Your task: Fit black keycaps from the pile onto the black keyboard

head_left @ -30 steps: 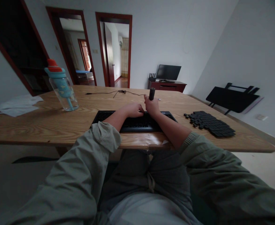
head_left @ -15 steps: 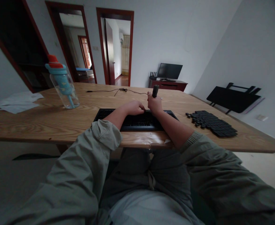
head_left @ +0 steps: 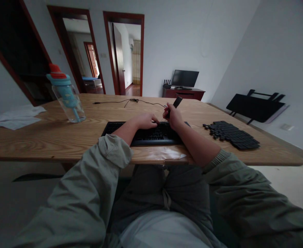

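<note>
Dim, underexposed frame, flat grey cast. Brightest light comes through the doorways (head_left: 125, 58) at the back; the room beyond is near blown out. Dark opening top left has no detail. Soft shadow under the table (head_left: 38, 137) edge, floor murky. Wide-angle warp: walls and table edge bow near the borders, corners vignette. Sleeves up close look soft and noisy.

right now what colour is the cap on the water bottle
Red cap above a blue lid on the water bottle, seen in the head view.
</note>
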Tool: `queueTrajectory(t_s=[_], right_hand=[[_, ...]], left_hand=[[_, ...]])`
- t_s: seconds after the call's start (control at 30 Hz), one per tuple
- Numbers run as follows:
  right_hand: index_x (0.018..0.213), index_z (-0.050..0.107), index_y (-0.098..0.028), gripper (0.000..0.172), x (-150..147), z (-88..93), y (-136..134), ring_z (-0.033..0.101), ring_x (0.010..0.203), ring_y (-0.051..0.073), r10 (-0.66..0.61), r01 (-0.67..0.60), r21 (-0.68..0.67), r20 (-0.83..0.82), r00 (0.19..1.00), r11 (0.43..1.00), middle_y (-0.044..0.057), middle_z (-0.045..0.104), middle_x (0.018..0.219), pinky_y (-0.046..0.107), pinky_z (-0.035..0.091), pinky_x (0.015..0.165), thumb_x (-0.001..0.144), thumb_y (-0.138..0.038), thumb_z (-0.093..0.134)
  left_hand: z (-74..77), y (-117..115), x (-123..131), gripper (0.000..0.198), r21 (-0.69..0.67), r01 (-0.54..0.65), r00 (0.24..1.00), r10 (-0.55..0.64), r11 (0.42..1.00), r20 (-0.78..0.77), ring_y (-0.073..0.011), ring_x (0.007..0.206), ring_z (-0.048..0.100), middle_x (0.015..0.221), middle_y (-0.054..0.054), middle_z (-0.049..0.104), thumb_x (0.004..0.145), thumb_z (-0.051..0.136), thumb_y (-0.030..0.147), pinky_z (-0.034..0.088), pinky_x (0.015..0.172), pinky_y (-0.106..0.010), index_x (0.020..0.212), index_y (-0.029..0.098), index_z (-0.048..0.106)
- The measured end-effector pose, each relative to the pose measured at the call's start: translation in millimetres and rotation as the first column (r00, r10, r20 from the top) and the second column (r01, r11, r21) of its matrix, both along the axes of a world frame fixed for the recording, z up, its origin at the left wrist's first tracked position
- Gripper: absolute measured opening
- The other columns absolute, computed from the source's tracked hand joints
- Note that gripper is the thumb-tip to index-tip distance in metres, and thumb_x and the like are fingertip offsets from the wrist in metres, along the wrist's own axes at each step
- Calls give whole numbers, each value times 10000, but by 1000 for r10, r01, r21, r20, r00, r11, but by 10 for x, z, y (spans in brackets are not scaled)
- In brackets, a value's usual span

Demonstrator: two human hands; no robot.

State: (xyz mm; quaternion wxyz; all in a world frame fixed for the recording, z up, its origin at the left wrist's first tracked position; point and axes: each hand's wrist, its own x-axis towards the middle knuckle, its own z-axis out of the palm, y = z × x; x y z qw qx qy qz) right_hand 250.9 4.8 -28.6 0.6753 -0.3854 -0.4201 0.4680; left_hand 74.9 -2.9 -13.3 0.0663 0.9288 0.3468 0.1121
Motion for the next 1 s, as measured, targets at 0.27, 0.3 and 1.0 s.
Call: queueTrajectory(t_s=[0.27, 0.3, 1.0], right_hand=[[675, 559, -193, 522, 295, 23, -75, 549, 525, 121, -131, 112, 94, 230, 964, 989, 7, 569, 591, 224, 435, 476, 880, -672, 590], [667, 569, -190, 545, 293, 13, -77, 543, 526, 122, -161, 133, 114, 290, 943, 985, 12, 573, 589, 222, 412, 465, 877, -694, 575], [711, 585, -189, 597, 243, -41, -120, 519, 414, 131, -201, 112, 179, 623, 756, 977, 17, 566, 527, 248, 384, 427, 915, -738, 471]], left_hand=[[0, 4, 39, 367, 28, -16, 999, 17, 999, -44, -225, 1004, 680, 1146, -86, 751, 879, 556, 215, 491, 931, -278, 1170, 180, 778], [-3, 6, 38, 366, 27, -21, 999, 22, 999, -47, -221, 1005, 679, 1150, -85, 748, 887, 552, 223, 490, 938, -277, 1173, 183, 777], [4, -69, 100, 334, 170, -72, 995, 84, 983, -60, -242, 995, 683, 1097, -81, 759, 952, 577, 418, 499, 898, -317, 1095, 205, 791]])
